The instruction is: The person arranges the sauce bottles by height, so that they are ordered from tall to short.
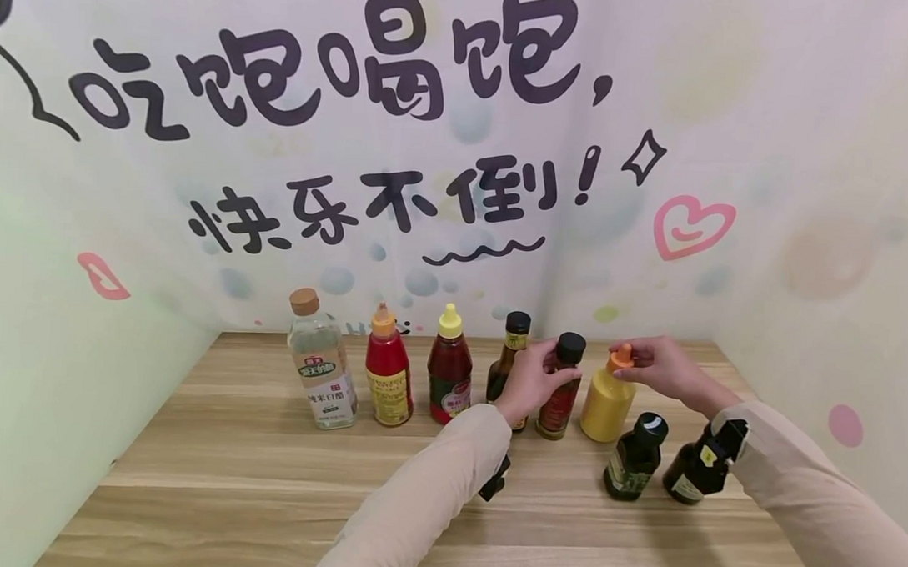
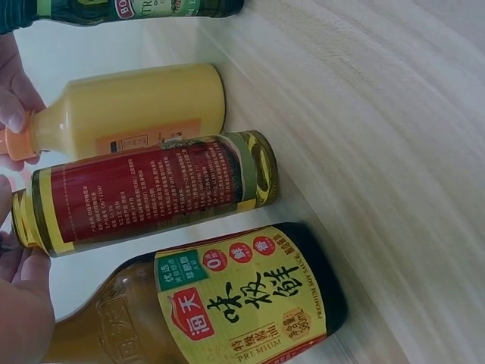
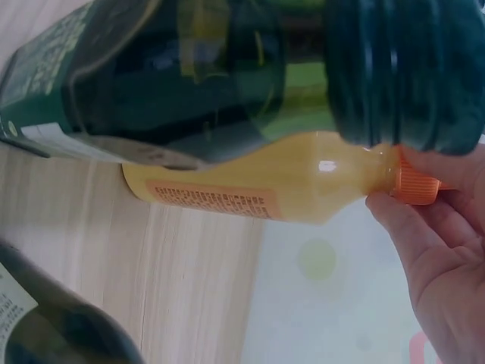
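Note:
With fingers and thumb around its neck, my left hand (image 1: 529, 379) grips a slim glass bottle with a black cap and red label (image 1: 558, 411); small print covers that label in the left wrist view. My right hand (image 1: 669, 372) pinches the orange cap of a yellow squeeze bottle (image 1: 605, 411), just right of it. Both bottles stand upright on the table, side by side. A soy sauce bottle (image 2: 242, 303) with a yellow label is partly behind my left hand in the head view. In the right wrist view, a dark green bottle (image 3: 189, 83) covers part of the yellow one.
A clear vinegar bottle (image 1: 323, 379), a red sauce bottle (image 1: 388, 377) and a dark red yellow-capped bottle (image 1: 449, 371) line the back left of the wooden table (image 1: 266, 510). Two dark bottles stand front right, one (image 1: 631, 465) near the yellow bottle, another (image 1: 685, 477) below my right wrist.

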The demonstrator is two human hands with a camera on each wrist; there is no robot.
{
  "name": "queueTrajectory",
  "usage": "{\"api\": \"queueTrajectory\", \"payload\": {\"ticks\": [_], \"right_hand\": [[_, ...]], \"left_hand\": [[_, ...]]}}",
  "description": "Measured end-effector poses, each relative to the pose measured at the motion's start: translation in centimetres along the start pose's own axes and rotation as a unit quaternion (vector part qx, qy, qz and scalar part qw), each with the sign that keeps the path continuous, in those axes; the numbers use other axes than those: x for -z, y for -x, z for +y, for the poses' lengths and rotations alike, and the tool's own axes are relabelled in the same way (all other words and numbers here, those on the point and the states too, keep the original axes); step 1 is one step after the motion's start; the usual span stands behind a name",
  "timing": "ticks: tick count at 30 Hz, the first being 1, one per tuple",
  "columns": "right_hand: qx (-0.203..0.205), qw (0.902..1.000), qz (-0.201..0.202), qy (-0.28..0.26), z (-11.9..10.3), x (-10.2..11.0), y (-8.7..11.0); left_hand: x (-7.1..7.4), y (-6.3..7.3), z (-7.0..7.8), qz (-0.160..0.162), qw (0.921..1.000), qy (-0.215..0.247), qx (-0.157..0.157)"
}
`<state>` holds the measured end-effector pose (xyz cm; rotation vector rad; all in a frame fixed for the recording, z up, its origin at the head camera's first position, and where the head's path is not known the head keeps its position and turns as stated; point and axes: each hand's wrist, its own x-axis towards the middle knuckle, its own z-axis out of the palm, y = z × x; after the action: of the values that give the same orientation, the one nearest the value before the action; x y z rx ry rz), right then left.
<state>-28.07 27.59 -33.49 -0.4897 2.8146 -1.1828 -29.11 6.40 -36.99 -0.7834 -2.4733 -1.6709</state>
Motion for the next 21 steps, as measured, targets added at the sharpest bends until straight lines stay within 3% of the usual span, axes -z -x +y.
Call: {"api": "queueTrajectory", "payload": {"ticks": [21], "right_hand": [[0.004, 0.9997, 0.007, -0.024, 0.77, -0.36, 0.42]], "left_hand": [[-0.29, -0.39, -0.22, 0.014, 0.9994, -0.027, 0.017]]}}
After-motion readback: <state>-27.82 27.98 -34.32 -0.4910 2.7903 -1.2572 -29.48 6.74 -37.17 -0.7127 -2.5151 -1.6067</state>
